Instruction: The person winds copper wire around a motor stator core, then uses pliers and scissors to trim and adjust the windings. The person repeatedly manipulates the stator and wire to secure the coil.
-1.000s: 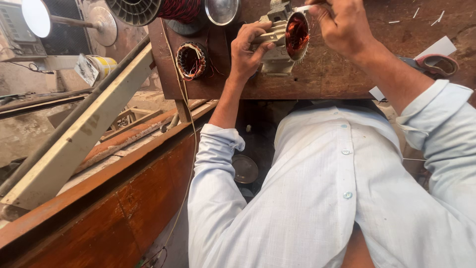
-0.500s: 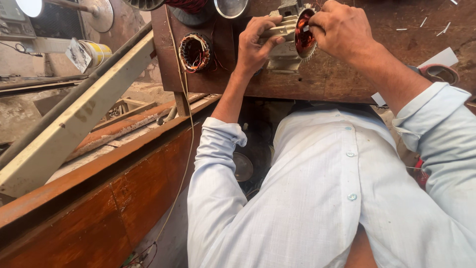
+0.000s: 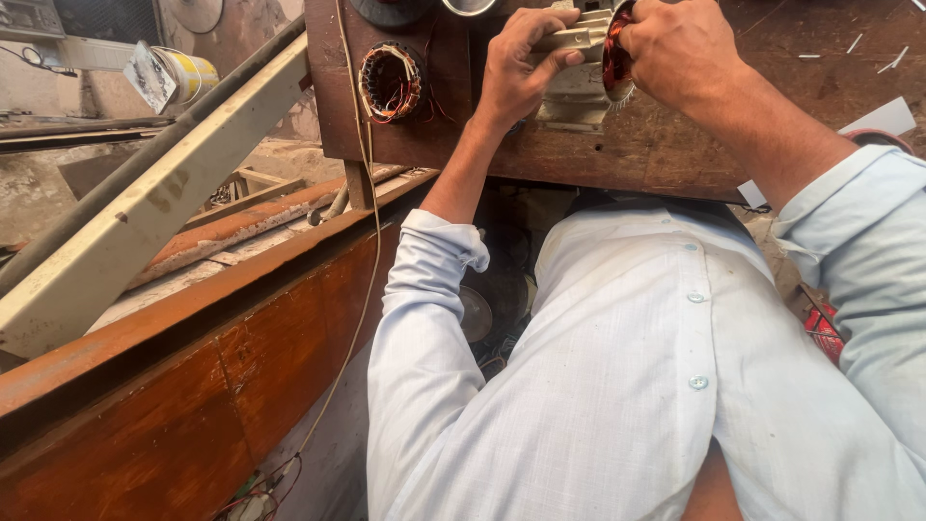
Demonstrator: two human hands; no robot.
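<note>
A grey finned motor housing (image 3: 579,72) with copper windings (image 3: 614,60) in its open end rests on a worn wooden workbench (image 3: 675,145) at the top of the view. My left hand (image 3: 516,63) grips the housing's left side, fingers over the fins. My right hand (image 3: 675,48) covers the winding end, its fingers at the copper coil. A second, smaller stator (image 3: 391,82) with copper windings and red wires stands on the bench, to the left of my left hand.
An orange-brown wooden board (image 3: 193,386) slants across the lower left. A pale painted beam (image 3: 154,207) and a dark pipe lean above it. A yellow tin (image 3: 188,72) sits at upper left. A thin cord (image 3: 371,222) hangs off the bench edge. White paper (image 3: 878,121) lies at right.
The view has shifted, so the bench and both hands sit higher in the frame. Both hands keep their hold on the motor housing.
</note>
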